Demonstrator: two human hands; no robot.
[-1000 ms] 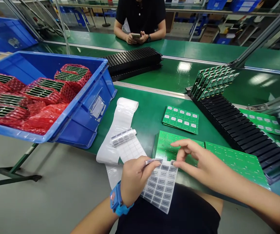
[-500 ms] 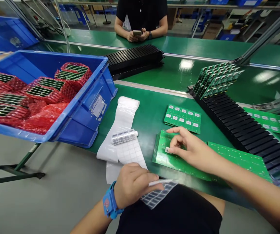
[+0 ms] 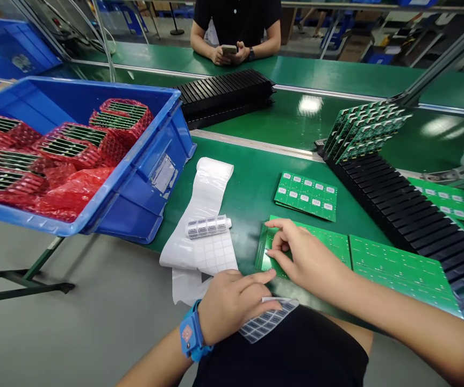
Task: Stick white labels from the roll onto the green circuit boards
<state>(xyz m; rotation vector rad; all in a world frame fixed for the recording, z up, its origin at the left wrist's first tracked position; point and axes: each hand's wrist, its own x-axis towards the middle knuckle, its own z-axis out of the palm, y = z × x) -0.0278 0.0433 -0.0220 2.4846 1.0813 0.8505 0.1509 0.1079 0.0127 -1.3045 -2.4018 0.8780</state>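
As the right hand (image 3: pixel 306 258) pinches its fingertips together just over a stack of green circuit boards (image 3: pixel 320 242) on the green desk (image 3: pixel 248 188), the left hand (image 3: pixel 232 301) lies flat on a grey label sheet (image 3: pixel 270 317), nicely steady.

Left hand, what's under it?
A sheet of grey labels shows past the fingers of the left hand; whatever lies directly under the palm is covered and can't be seen.
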